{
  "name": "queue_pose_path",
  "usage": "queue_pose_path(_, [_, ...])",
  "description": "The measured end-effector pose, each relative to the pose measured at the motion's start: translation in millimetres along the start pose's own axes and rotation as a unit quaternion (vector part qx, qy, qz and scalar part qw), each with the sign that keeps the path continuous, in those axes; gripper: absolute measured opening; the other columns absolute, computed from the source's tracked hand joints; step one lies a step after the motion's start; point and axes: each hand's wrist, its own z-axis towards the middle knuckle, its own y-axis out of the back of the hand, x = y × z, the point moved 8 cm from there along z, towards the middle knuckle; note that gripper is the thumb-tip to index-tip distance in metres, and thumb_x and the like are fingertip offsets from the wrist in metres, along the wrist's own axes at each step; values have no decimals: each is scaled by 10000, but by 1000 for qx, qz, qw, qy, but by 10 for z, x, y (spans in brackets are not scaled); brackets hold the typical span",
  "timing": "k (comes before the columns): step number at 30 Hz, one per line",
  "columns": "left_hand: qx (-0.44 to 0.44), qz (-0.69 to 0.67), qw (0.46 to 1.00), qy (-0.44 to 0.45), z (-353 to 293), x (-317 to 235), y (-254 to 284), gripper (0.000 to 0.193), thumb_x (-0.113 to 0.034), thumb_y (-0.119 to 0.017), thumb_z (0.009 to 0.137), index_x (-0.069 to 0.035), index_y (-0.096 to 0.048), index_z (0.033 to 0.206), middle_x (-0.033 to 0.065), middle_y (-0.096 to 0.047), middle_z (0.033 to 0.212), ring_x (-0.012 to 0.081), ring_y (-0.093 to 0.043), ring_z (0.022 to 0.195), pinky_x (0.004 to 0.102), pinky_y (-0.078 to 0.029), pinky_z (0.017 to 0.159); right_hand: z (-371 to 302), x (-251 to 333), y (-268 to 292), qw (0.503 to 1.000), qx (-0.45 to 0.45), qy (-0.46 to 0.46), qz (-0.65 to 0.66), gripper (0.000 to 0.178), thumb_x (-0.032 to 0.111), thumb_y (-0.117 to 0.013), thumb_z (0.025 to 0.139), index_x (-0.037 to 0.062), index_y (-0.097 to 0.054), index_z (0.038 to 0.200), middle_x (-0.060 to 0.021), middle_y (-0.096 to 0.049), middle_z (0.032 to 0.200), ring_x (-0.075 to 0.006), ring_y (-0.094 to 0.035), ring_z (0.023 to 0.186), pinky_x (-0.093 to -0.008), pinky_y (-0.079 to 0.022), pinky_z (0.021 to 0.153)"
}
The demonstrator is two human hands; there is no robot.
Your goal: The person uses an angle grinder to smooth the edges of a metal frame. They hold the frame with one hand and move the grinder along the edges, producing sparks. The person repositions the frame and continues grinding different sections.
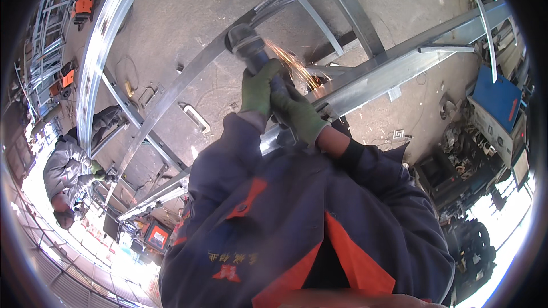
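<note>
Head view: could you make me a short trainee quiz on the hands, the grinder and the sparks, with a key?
1. True or false: the left hand and the right hand both hold the grinder.
2. Which colour are the gloves on those hands? A) red B) green C) white
3. Fill in: in the picture, the sparks slant down and to the ___ from near the grinder's head.

Key: 1. True. 2. B. 3. right.

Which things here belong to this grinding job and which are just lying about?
In use:
angle grinder, throwing sparks
gloved left hand and right hand, gripping it
metal bar at its head

Lying or standing about:
orange machine, upper left
blue-topped cabinet, far right
square scroll-patterned piece on the floor
</note>
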Motion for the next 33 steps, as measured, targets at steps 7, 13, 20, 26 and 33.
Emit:
queue_pose_path(7, [118,105,987,-27,319,-148,-532,481,-242,-856,929,33,-644,1263,103,-720,994,209,-716,844,376,-607,759,-4,273,87,987,-92,65,111,585,376,-755,1048,118,-562,1537,-6,-673,967,-105,-638,748,-267,-482,604])
queue_pose_path(13, [-22,-48,998,-40,131,-100,288,461,-222,-858,929,13,-628,1252,127,-709,1009,233,-713,863,390,-609,740,112,230,-297,996,46,-28,-66,623,448,-742,1037,118,-575,1539,-3,-666,1009,-99,-611,760,-256,-456,606])
queue_pose_path(20, [2,-17,998,-62,186,-190,267,427,-221,-829,946,8,-626,1244,107,-704,992,216,-704,836,371,-596,717,243,54,-198,996,-41,-42,-64,622,414,-769,1022,96,-589,1526,-19,-708,1004,-121,-677,806,-274,-511,618])
queue_pose_path(26, [27,-8,997,-70,363,-245,4,535,-273,-875,892,22,-616,1256,97,-697,987,214,-688,792,389,-587,697,277,199,-153,999,-37,28,-14,612,390,-772,1032,97,-574,1530,-36,-715,1037,-117,-678,788,-262,-497,580])
queue_pose_path(33, [-46,-100,992,-68,150,-115,648,423,-214,-852,923,8,-642,1215,89,-695,948,203,-701,790,364,-600,681,379,-188,-372,993,38,-79,-74,556,379,-776,1048,169,-577,1523,-23,-757,1059,-147,-716,793,-302,-517,604])
